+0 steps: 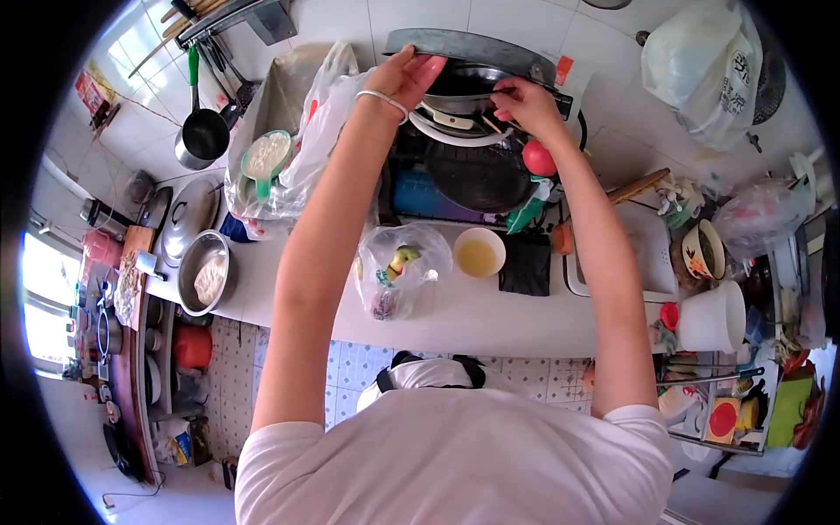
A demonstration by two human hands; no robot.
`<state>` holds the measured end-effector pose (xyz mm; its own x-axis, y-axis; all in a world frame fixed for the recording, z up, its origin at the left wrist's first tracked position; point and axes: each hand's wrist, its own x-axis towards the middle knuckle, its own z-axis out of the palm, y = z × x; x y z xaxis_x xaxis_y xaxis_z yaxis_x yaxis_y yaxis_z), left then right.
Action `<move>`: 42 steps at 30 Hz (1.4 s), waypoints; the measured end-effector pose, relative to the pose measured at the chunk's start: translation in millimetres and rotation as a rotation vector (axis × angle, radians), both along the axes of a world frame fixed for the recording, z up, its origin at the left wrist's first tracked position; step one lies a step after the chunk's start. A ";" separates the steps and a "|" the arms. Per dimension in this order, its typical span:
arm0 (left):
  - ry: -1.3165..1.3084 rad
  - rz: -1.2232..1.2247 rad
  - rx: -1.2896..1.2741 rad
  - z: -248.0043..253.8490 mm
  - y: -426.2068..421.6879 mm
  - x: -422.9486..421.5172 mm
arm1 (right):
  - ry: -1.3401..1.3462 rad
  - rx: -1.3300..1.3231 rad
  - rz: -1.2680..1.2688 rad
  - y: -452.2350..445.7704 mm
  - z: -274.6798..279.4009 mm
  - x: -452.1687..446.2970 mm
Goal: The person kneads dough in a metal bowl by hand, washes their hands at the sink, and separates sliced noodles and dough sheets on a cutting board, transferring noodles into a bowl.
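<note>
Both arms reach up to the back of the counter. My left hand (408, 80), with a pale bracelet at its wrist, is closed at the left end of a long grey board-like thing (477, 45). Under that board sits a shiny metal bowl (464, 103) with a dark inside, on top of a stack of pans and white dishes. My right hand (530, 107) pinches the bowl's right rim, fingers bent. A red round thing (538, 158) is just below this hand. A dark round pan (479, 175) lies in front of the stack.
On the counter are a clear bag with fruit (398, 267), a bowl of yellowish liquid (479, 253) and a metal bowl with dough (207, 273). A green scoop of flour (266, 156) rests among plastic bags at left. A white bucket (713, 317) stands right.
</note>
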<state>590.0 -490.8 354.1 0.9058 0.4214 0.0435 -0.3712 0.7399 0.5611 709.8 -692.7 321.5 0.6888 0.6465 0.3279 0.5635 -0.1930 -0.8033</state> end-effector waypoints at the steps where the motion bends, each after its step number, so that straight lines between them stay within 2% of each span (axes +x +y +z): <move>1: -0.001 -0.004 0.001 1.4 1.2 0.1 | -0.001 0.001 -0.004 -0.8 1.1 -0.8; 4: -0.028 0.031 0.012 5.4 2.4 1.1 | 0.014 0.043 0.013 -7.4 6.9 -6.5; 8: -0.067 0.066 -0.003 2.5 8.8 4.7 | 0.009 0.232 0.142 -42.3 28.0 -41.4; 10: -0.164 0.011 -0.059 0.6 14.2 0.5 | 0.021 0.215 0.118 -58.7 31.9 -53.1; 15: -0.167 0.078 -0.119 -2.8 8.6 5.4 | -0.050 0.183 0.056 -84.2 26.9 -69.0; 20: -0.163 0.071 -0.083 -14.3 8.4 10.1 | -0.198 0.174 -0.018 -69.9 4.7 -65.8; 24: -0.236 0.061 -0.096 -17.4 18.1 12.0 | -0.167 0.173 -0.038 -56.9 -0.2 -56.4; 26: -0.234 0.035 -0.117 -8.8 18.8 10.2 | -0.157 0.122 -0.073 -48.4 4.9 -57.6; 29: -0.305 0.120 -0.082 5.4 16.2 -0.9 | -0.196 0.182 -0.101 -38.4 9.6 -54.7; 30: -0.389 0.037 -0.057 -0.1 34.2 -1.2 | -0.237 0.195 -0.097 -35.9 8.6 -50.3; 31: -0.586 -0.178 -0.010 -4.3 50.9 -1.3 | -0.289 0.208 -0.100 -31.9 4.7 -41.0; 32: -0.779 -0.393 0.034 -6.1 57.5 -8.3 | -0.265 0.194 -0.104 -30.0 5.2 -38.0; 34: -0.647 -0.228 -0.011 2.9 59.3 -34.8 | -0.310 0.212 -0.119 -28.6 7.0 -34.0; 35: -0.460 0.047 -0.061 23.2 38.2 -57.8 | -0.325 0.197 -0.137 -33.4 13.6 -38.7; 38: -0.637 -0.256 0.108 14.0 77.3 -105.0 | -0.257 0.316 -0.034 -51.6 11.7 -35.3; 39: -0.519 -0.119 0.133 17.6 77.4 -131.5 | -0.233 0.346 -0.020 -64.4 8.8 -35.7; 40: -0.549 -0.160 0.186 6.8 92.5 -154.8 | -0.215 0.375 -0.010 -77.5 8.0 -38.6; 42: -0.439 -0.095 0.305 -3.3 108.1 -207.5 | -0.272 0.356 -0.015 -111.2 10.4 -68.8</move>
<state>382.5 -382.7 350.8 0.8083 0.2474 0.5343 -0.5585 0.6094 0.5627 641.0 -803.9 331.9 0.5553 0.4511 0.6986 0.7625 0.0592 -0.6443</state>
